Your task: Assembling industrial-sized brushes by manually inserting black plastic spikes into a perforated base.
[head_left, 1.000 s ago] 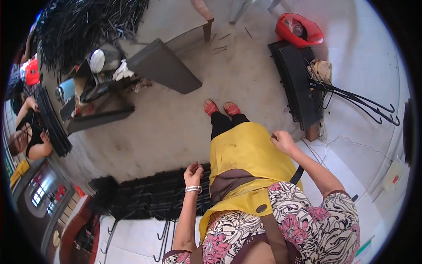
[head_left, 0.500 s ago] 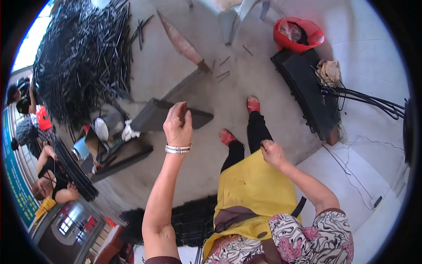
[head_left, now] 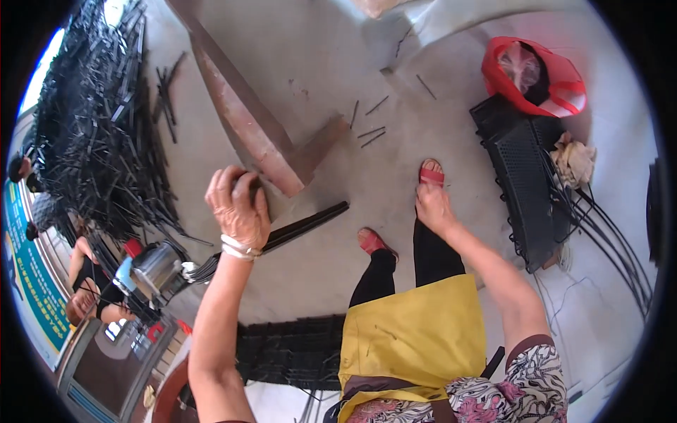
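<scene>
My left hand, with pale bracelets at the wrist, is in the air with loosely curled fingers and a gap to the thumb. I see nothing held in it. It is nearest a worn wooden beam and a long dark bar that runs behind the wrist. My right hand is closed, knuckles up, in front of my right red sandal. Whatever its fingers hold, if anything, is hidden. A yellow apron covers my lap.
A large heap of black strips lies at the left, with loose short pieces on the floor. At the right, a red bag is by a black plastic box and black cables. A person is at the far left.
My left hand has moved left and lower, near the wooden beam. My right hand has reached up and forward, away from the apron edge. The view has shifted.
</scene>
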{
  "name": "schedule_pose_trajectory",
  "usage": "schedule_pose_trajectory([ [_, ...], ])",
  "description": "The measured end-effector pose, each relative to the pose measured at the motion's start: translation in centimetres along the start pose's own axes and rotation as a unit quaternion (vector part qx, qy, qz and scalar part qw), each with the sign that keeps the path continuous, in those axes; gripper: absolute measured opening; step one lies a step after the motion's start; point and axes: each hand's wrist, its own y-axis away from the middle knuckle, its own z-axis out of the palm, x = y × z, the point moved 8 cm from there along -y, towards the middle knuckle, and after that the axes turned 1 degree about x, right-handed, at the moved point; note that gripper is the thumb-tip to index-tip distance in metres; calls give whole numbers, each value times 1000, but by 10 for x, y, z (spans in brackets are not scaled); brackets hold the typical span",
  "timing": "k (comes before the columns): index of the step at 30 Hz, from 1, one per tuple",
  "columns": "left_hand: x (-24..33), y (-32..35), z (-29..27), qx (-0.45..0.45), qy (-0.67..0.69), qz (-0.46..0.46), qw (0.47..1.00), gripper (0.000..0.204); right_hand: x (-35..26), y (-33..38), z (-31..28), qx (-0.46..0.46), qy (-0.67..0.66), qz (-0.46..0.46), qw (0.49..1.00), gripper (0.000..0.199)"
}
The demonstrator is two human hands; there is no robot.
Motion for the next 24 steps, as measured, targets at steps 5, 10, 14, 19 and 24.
schedule_pose_trajectory([
  [5, -7, 3, 0, -18, 35, -12, 999, 29, 41, -77, 55, -38, 72, -45, 996, 5],
  [10, -11, 11, 2, -63, 55, 6, 997, 26, 55, -149, 105, -64, 118, -102, 986, 8],
  [14, -10, 11, -8, -82, 20, 10, 996, 28, 59, -200, 146, -40, 191, -178, 964, 11],
  [19, -8, 12, -14, -109, -23, -3, 994, 30, 77, -243, 188, -68, 312, -172, 932, 24],
  [24, -11, -1, -14, 90, 10, 68, 994, 8, 81, -263, 199, -20, 342, -195, 919, 17],
])
